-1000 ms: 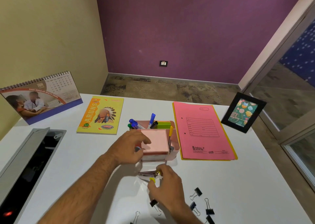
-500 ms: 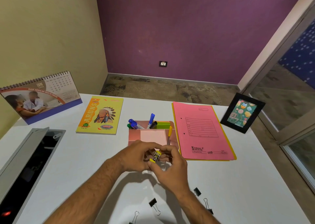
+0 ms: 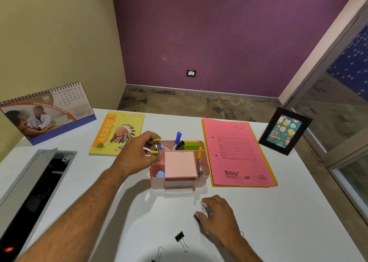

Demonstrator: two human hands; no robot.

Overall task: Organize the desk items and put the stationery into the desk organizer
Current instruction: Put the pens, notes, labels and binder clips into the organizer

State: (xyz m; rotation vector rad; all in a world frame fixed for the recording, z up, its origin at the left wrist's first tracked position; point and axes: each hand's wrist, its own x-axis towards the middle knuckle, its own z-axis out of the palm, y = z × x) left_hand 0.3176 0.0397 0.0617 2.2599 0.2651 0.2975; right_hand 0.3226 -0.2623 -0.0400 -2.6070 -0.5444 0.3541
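Fingers (image 3: 148, 142) of the left hand (image 3: 135, 154) curl round a small yellow stapler (image 3: 156, 146), pinching it upright just over the left back corner of the pink desk organizer (image 3: 205, 172). To the left stand a desk calendar (image 3: 47, 112) and a yellow notebook (image 3: 117, 134) lying flat on the white desk (image 3: 298, 212). Inside the organizer, a pink note pad (image 3: 180, 164) fills the middle, blue markers (image 3: 177, 138) lean in the back compartment, and a yellow pen (image 3: 199, 158) stands in the right slot. Nearer the person, the right hand (image 3: 219, 216) rests low on the desk, its loosely bent fingers touching a black binder clip (image 3: 197, 218); whether they grip it I cannot tell. Two more binder clips (image 3: 180, 237) lie just below. Right of the organizer lies a pink file folder (image 3: 237, 152), then a black photo frame (image 3: 284, 131).
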